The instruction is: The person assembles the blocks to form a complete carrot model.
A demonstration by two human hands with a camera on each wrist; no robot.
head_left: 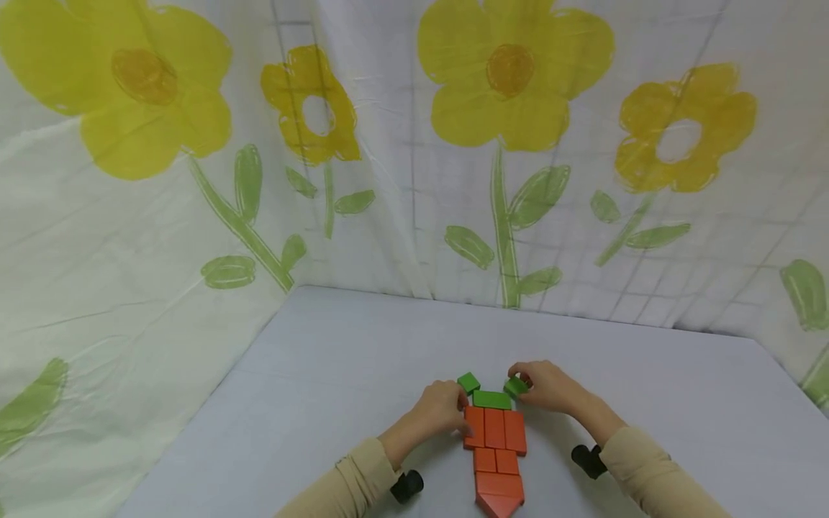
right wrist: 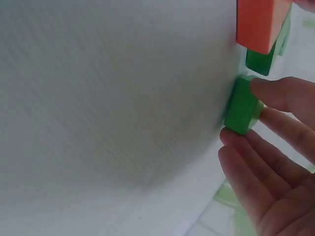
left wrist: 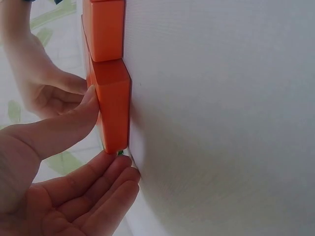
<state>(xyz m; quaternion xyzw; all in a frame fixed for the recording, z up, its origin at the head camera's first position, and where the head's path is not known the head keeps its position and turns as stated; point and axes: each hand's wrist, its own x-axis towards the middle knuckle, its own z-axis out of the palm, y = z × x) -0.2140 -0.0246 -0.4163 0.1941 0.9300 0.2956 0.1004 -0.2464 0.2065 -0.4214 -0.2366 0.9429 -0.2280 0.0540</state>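
Green block half behind right hand

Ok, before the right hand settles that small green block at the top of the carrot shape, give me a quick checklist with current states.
1. Right hand pinches the right green block: ok, fingers and thumb on it in the right wrist view.
2. Left hand steadies the orange blocks: ok, thumb and fingertips against the upper left orange block.
3. Middle green block sits against the top of the orange row: ok.
4. Left green block placed at the top left: ok, tilted, near the left hand.
5. Right green block touching the middle green block: cannot tell.
6. Orange blocks joined without gaps: ok in the head view.
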